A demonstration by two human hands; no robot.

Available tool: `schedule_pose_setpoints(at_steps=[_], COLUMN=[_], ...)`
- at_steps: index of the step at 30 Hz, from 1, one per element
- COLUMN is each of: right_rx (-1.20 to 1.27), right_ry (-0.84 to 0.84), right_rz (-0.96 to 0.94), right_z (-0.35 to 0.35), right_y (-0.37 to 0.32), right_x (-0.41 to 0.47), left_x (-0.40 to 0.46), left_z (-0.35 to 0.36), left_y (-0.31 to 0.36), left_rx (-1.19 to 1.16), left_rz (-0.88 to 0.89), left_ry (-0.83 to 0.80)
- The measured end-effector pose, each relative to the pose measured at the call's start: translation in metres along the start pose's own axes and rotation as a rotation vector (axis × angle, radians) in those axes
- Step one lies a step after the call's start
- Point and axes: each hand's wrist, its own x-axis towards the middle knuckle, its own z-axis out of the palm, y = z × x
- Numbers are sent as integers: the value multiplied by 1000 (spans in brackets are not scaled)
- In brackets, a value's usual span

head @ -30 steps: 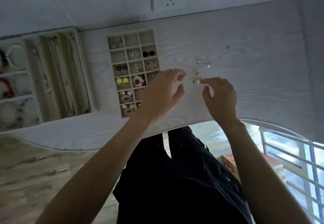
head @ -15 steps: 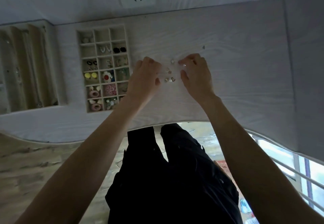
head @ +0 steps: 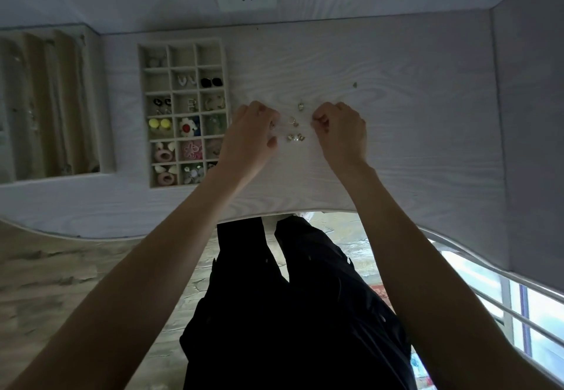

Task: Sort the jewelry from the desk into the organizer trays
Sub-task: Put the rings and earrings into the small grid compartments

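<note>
Since half a second ago both hands have closed in a little on the cluster of small earrings, their fingers curling further, while the camera has held roughly the same view; a second ago the hands were lower and nearer the tray, the fingers looser.

The left hand (head: 253, 136) sits on the white desk (head: 396, 151) just left of the loose earrings (head: 295, 128), its fingers curled with the tips at something small and pale. It seems to pinch a piece there, but the thing is too small and blurred to be sure. The right hand (head: 341, 133) rests just right of the cluster, fingers curled in and thumb meeting the fingertips; whether anything is caught in that pinch cannot be told.

Between the two hands lie the remaining pieces: a pair of gold studs (head: 296, 137) nearest the person, a small ring-like earring (head: 293, 121) above them, and one pale drop earring (head: 301, 105) farthest out. A single tiny piece (head: 355, 85) lies well apart, beyond the right hand.

The gridded earring tray (head: 183, 111) stands to the left of the left hand, just beside it, its long axis running away from the person. That makes the left hand the nearer one for a drop. Several cells are filled: yellow balls, a flower, pink hoops; the far cells look empty. A longer necklace tray (head: 48, 102) sits farther left. The loose pieces are so tiny and close together that lifting a matched pair will probably need care.
</note>
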Motion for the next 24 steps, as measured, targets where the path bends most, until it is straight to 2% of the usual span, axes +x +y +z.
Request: schedule_pose_setpoints(at_steps=[3, 6, 8, 10, 13, 15, 20, 24], right_rx=[88, 292, 423, 488, 461, 450, 379, 357], right_ry=[73, 133, 99, 35, -35, -57, -62, -28], right_rz=[20, 4, -38, -101, -220, -237, -270, -224], right_z=[-3, -8, -7, 1, 22, 36, 70, 79], right_y=[-5, -27, -54, -89, -140, -166, -202, -212], right_x=[-9, -14, -10, 1, 22, 36, 57, 59], left_x=[-10, -24, -33, -40, -37, -28, -16, -15], left_z=[-16, -39, -53, -64, -73, -75, -82, -88], left_y=[-8, -28, -54, -87, -134, -153, -168, -177], left_rx=[-129, -221, -270, -330, -510, -635, -608, -573], left_rz=[44, 30, -65, -222, -429, -490, -415, -360], left_ry=[80, 274, 400, 449, 401, 342, 209, 192])
